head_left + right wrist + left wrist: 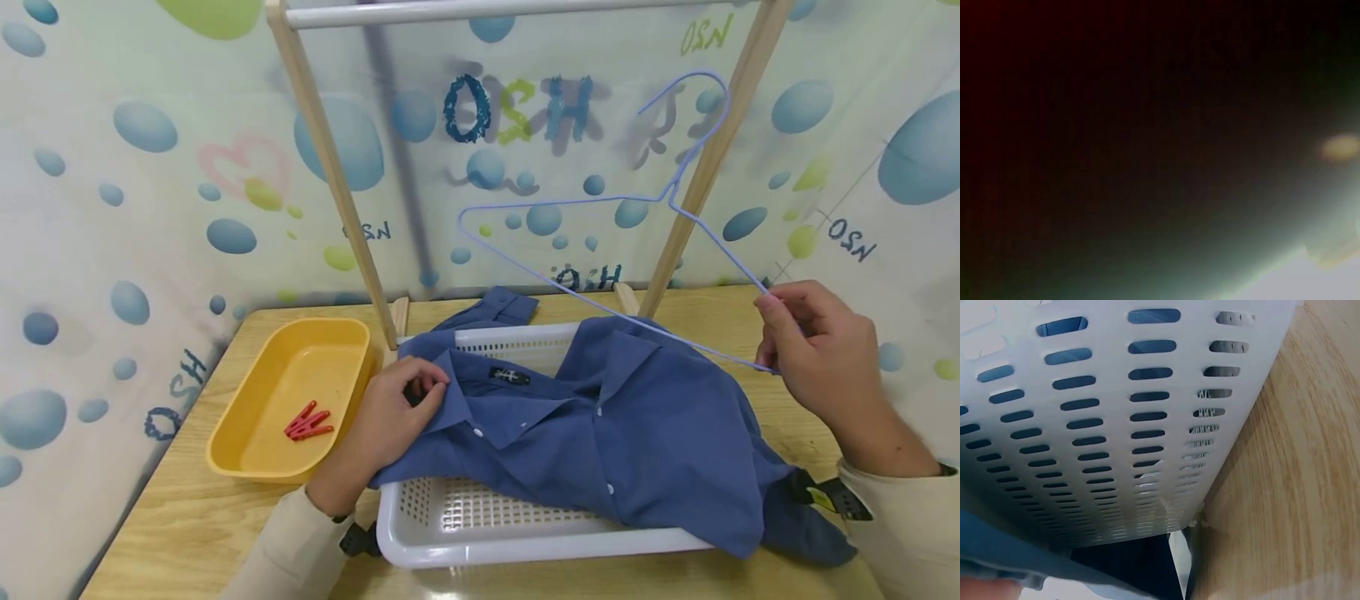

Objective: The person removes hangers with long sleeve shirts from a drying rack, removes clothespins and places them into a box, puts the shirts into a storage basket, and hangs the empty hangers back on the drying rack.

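A blue button-up shirt point(667, 425) lies draped over a white perforated basket point(555, 547), its collar turned toward the left. At the collar's left side, my left hand point(382, 412) pinches the fabric between thumb and fingers. My right hand point(825, 358) grips one end of a light-blue wire hanger point(672, 190), raised above the shirt's right side with its hook up. In the left wrist view, the basket's slotted wall point(1110, 419) fills most of the picture, with blue cloth point(1054, 565) at the bottom. The right wrist view is nearly all dark.
A yellow tray point(232, 417) with red clothespins point(308, 422) stands left of the basket on the wooden table point(172, 525). Behind, a rack with wooden posts point(333, 167) and a white top bar point(480, 10) rises before the patterned wall covering.
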`<state>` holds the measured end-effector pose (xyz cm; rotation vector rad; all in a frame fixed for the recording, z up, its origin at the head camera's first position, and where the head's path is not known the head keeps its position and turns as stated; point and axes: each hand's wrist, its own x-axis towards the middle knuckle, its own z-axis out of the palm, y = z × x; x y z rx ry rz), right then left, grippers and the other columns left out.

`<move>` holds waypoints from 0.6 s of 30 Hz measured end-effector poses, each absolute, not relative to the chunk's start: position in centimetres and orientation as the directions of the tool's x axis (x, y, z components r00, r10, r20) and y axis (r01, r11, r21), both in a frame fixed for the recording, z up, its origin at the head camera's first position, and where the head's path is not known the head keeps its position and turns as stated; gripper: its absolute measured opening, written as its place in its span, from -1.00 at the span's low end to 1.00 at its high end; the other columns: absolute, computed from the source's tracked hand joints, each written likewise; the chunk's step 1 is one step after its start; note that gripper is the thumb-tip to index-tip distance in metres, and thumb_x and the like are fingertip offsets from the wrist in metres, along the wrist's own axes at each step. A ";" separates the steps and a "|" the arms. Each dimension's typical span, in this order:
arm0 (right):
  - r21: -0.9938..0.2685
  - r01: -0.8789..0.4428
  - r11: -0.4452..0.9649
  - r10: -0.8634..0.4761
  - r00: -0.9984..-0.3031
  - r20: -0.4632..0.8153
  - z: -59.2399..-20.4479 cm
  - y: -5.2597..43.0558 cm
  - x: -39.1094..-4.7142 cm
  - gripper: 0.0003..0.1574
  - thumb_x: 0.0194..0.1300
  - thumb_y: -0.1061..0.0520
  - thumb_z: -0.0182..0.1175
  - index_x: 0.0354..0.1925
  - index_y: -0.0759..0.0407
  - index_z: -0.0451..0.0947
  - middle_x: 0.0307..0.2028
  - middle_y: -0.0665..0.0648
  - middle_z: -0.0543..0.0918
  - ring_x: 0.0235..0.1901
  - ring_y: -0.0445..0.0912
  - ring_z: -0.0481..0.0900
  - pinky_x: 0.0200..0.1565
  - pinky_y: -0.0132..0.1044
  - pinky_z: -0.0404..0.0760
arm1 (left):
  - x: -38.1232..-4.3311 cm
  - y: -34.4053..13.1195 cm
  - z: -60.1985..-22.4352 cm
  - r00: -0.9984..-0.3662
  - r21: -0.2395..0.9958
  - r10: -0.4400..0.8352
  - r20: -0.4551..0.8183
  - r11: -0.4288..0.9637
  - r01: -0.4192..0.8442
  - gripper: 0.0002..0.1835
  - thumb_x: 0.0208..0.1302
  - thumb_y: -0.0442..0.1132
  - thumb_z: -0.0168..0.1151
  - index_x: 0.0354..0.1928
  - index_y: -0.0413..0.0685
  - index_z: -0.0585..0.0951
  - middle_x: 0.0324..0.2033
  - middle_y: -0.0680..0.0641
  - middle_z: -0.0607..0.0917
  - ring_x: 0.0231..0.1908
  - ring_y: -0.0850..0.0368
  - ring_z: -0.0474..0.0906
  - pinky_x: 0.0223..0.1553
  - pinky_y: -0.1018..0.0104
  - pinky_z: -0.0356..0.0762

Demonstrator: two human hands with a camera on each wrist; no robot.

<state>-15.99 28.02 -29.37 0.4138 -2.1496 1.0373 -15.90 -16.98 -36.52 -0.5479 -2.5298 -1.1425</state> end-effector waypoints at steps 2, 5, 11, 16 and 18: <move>-0.549 -0.536 0.642 0.025 -0.701 0.713 -29.0 28.3 -16.1 -0.86 0.39 0.35 0.15 -0.18 0.49 0.54 -0.69 -0.28 0.46 -0.74 -0.45 0.42 -0.56 -0.65 0.41 | -15.9 -16.9 -36.5 -0.880 0.645 0.213 0.425 0.610 0.460 -0.93 0.27 -0.29 0.34 -0.27 0.06 0.67 -0.46 0.11 0.55 -0.41 0.24 0.45 -0.35 0.40 0.46; -0.521 -0.510 0.684 0.024 -0.698 0.715 -28.3 28.7 -16.2 -0.84 0.40 0.32 0.15 -0.15 0.46 0.55 -0.68 -0.35 0.44 -0.75 -0.48 0.39 -0.56 -0.65 0.39 | -15.9 -17.0 -36.5 -0.880 0.642 0.211 0.425 0.615 0.458 -0.93 0.28 -0.29 0.35 -0.27 0.07 0.67 -0.46 0.11 0.55 -0.41 0.24 0.46 -0.35 0.39 0.46; -0.468 -0.473 0.747 0.016 -0.690 0.723 -27.3 29.0 -16.4 -0.81 0.41 0.28 0.16 -0.12 0.43 0.57 -0.66 -0.45 0.40 -0.76 -0.54 0.35 -0.59 -0.66 0.36 | -15.8 -17.1 -36.3 -0.874 0.638 0.210 0.438 0.612 0.467 -0.92 0.27 -0.31 0.35 -0.26 0.04 0.68 -0.46 0.09 0.56 -0.41 0.23 0.45 -0.34 0.40 0.46; -0.464 -0.470 0.751 0.027 -0.680 0.733 -27.1 29.4 -16.6 -0.81 0.41 0.30 0.15 -0.10 0.45 0.56 -0.66 -0.48 0.39 -0.75 -0.56 0.34 -0.58 -0.67 0.34 | -15.7 -17.0 -36.4 -0.878 0.644 0.214 0.429 0.609 0.463 -0.93 0.27 -0.32 0.35 -0.25 0.02 0.68 -0.45 0.08 0.57 -0.41 0.22 0.45 -0.34 0.39 0.46; -0.476 -0.463 0.748 0.039 -0.684 0.729 -27.0 29.5 -16.5 -0.80 0.42 0.29 0.14 -0.09 0.45 0.56 -0.66 -0.47 0.39 -0.75 -0.55 0.34 -0.58 -0.67 0.34 | -15.7 -17.0 -36.4 -0.879 0.648 0.215 0.425 0.606 0.462 -0.92 0.27 -0.32 0.35 -0.24 0.02 0.68 -0.45 0.07 0.57 -0.41 0.22 0.45 -0.34 0.39 0.46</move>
